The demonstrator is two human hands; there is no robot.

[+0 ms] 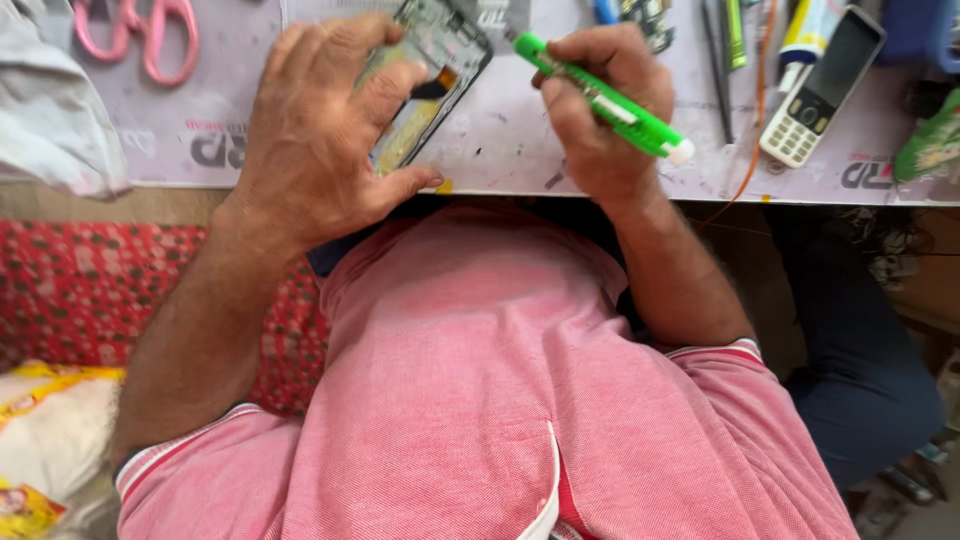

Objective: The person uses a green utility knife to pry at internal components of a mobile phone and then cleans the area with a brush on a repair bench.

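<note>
My left hand point(320, 130) grips an opened phone body point(432, 75) that rests tilted on the work mat point(500, 140); its inner parts and a yellow patch face up. My right hand point(600, 100) is closed around a bright green tool point(600, 95) with a white end pointing right. The tool's green tip points toward the phone's upper right edge, close to it. Whether the tip touches the phone is hidden from me.
Pink scissors point(140, 35) lie at the mat's top left, beside a grey cloth point(55, 110). A white keypad phone point(820, 90), thin tools point(725, 50) and an orange wire point(755, 130) sit at the right. Below are my pink shirt point(500, 380) and a red patterned cushion point(80, 285).
</note>
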